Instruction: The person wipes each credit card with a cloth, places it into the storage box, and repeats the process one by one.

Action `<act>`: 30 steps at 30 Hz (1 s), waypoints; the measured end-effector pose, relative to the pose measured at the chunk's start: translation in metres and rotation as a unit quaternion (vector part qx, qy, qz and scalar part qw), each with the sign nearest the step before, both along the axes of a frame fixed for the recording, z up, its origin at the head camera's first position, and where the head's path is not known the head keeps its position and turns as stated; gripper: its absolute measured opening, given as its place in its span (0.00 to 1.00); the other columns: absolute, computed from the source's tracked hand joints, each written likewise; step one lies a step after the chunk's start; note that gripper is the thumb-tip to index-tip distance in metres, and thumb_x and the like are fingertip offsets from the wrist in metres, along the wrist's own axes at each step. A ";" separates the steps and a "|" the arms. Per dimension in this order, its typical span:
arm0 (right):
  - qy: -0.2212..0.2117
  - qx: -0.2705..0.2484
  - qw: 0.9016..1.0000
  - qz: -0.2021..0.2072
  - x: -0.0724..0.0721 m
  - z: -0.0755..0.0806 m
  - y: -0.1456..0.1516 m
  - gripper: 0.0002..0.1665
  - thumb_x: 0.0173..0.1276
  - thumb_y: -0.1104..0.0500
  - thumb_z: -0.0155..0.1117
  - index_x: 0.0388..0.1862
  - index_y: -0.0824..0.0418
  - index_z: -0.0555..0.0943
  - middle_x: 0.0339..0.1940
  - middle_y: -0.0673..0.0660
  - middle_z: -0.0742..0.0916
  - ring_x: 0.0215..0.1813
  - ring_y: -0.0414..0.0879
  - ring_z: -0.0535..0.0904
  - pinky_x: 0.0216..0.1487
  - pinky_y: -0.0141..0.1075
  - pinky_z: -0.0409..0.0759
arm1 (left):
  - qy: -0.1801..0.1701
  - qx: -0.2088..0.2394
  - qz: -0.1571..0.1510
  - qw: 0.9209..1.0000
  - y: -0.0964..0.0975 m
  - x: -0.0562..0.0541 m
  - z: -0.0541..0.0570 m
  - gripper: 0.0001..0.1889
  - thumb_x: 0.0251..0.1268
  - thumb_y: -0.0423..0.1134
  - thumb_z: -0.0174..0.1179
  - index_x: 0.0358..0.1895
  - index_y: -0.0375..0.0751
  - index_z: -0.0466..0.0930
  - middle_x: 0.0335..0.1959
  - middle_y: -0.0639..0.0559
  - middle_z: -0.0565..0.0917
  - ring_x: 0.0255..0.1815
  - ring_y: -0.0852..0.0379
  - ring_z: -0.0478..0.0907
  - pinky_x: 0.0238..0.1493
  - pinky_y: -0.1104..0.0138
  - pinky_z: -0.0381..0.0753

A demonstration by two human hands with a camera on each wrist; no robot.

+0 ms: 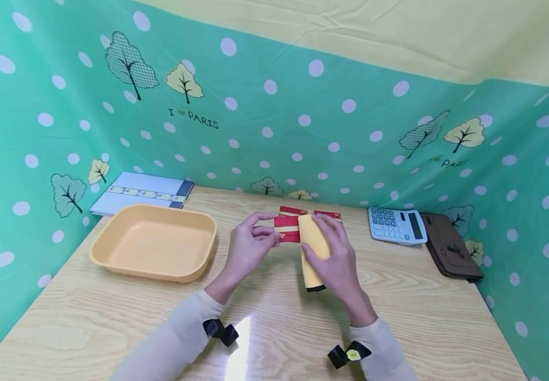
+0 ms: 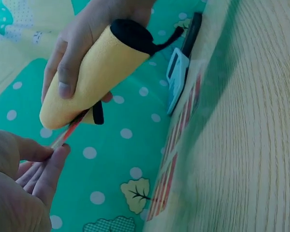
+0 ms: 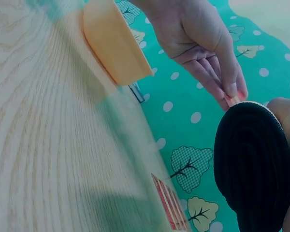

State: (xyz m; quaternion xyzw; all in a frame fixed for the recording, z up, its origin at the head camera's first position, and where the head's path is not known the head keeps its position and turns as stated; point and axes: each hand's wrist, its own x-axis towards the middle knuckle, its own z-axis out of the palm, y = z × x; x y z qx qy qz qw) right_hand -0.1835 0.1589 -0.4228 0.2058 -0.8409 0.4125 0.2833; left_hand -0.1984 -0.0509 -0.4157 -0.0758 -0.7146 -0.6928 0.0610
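Observation:
My left hand [image 1: 250, 241] pinches a red card [image 1: 286, 229] with a pale gold band by its left edge, fingertips and thumb on either side. A rolled yellow cloth [image 1: 311, 238] with black ends is gripped in my right hand [image 1: 335, 256], held above the table. The card's right end meets the roll and is hidden by it; in the left wrist view the card [image 2: 72, 127] runs in under the cloth beside a small black-edged flap [image 2: 97, 114]. From the right wrist view, the cloth's dark layered end [image 3: 251, 159] faces the camera.
Behind the hands on the wooden table lie red cards, one at left [image 1: 293, 210] and one at right [image 1: 329, 214]. A tan plastic basin [image 1: 160, 243] stands left, before a pale notebook [image 1: 136, 189]. At right are a calculator [image 1: 393, 225] and a brown wallet [image 1: 450, 246]. Patterned curtain surrounds the table.

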 end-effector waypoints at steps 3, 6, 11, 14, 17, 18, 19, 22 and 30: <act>-0.001 0.000 1.000 0.000 0.000 0.000 0.001 0.42 0.58 0.65 0.79 0.72 0.54 0.77 0.70 0.55 0.79 0.68 0.53 0.78 0.65 0.14 0.69 | 0.005 -0.011 0.005 1.000 0.000 0.000 0.000 0.19 0.63 0.26 0.69 0.57 0.42 0.83 0.37 0.38 0.91 0.35 0.42 0.92 0.38 0.65 0.93; -0.001 -0.002 1.000 0.000 0.001 0.000 0.001 0.41 0.58 0.65 0.79 0.72 0.54 0.77 0.70 0.55 0.79 0.68 0.52 0.78 0.64 0.16 0.71 | 0.007 -0.020 0.013 1.000 0.000 0.000 0.000 0.19 0.63 0.27 0.69 0.56 0.43 0.84 0.36 0.39 0.92 0.33 0.47 0.92 0.37 0.65 0.93; -0.028 0.000 1.000 0.000 0.001 -0.001 0.000 0.40 0.59 0.63 0.79 0.71 0.51 0.78 0.71 0.54 0.79 0.65 0.51 0.79 0.56 0.25 0.79 | -0.004 0.002 -0.004 1.000 0.001 0.002 0.001 0.19 0.62 0.25 0.68 0.56 0.42 0.83 0.36 0.38 0.91 0.35 0.42 0.92 0.39 0.61 0.94; -0.051 0.013 0.999 0.002 0.001 -0.003 -0.002 0.39 0.61 0.60 0.78 0.72 0.48 0.77 0.72 0.53 0.78 0.61 0.50 0.80 0.49 0.34 0.81 | -0.020 0.036 -0.027 0.999 0.002 0.004 0.002 0.20 0.62 0.24 0.68 0.57 0.40 0.82 0.37 0.35 0.90 0.40 0.33 0.90 0.42 0.56 0.94; -0.062 0.013 0.998 0.010 0.001 -0.005 -0.003 0.39 0.64 0.59 0.77 0.73 0.47 0.76 0.73 0.53 0.78 0.62 0.51 0.81 0.50 0.40 0.82 | -0.035 0.060 -0.037 0.997 0.004 0.006 0.004 0.20 0.63 0.24 0.68 0.57 0.40 0.82 0.38 0.34 0.90 0.42 0.32 0.90 0.44 0.55 0.94; -0.065 0.007 0.998 0.014 0.000 -0.005 -0.003 0.39 0.64 0.59 0.77 0.74 0.47 0.76 0.74 0.53 0.77 0.64 0.51 0.80 0.51 0.41 0.83 | -0.038 0.065 -0.038 0.996 0.005 0.007 0.005 0.20 0.63 0.24 0.68 0.57 0.40 0.82 0.38 0.34 0.90 0.42 0.33 0.90 0.44 0.56 0.94; -0.067 0.001 0.998 0.018 0.000 -0.005 -0.003 0.39 0.65 0.59 0.76 0.74 0.47 0.75 0.75 0.53 0.77 0.66 0.52 0.80 0.53 0.42 0.83 | -0.041 0.069 -0.039 0.996 0.005 0.007 0.005 0.20 0.63 0.24 0.68 0.57 0.41 0.82 0.38 0.34 0.90 0.41 0.35 0.90 0.44 0.56 0.94; -0.075 -0.015 0.997 0.028 0.000 -0.005 -0.003 0.39 0.66 0.59 0.76 0.75 0.46 0.74 0.76 0.51 0.76 0.71 0.51 0.77 0.60 0.42 0.81 | -0.048 0.076 -0.041 0.995 0.006 0.008 0.007 0.20 0.63 0.24 0.68 0.57 0.41 0.82 0.39 0.34 0.90 0.39 0.42 0.92 0.44 0.57 0.94; -0.102 -0.044 0.993 0.028 0.003 -0.004 -0.006 0.40 0.64 0.59 0.77 0.74 0.42 0.75 0.74 0.46 0.76 0.62 0.46 0.78 0.50 0.36 0.80 | -0.062 0.087 -0.048 0.993 0.008 0.007 0.007 0.20 0.65 0.24 0.67 0.59 0.41 0.82 0.40 0.33 0.89 0.41 0.43 0.92 0.46 0.57 0.94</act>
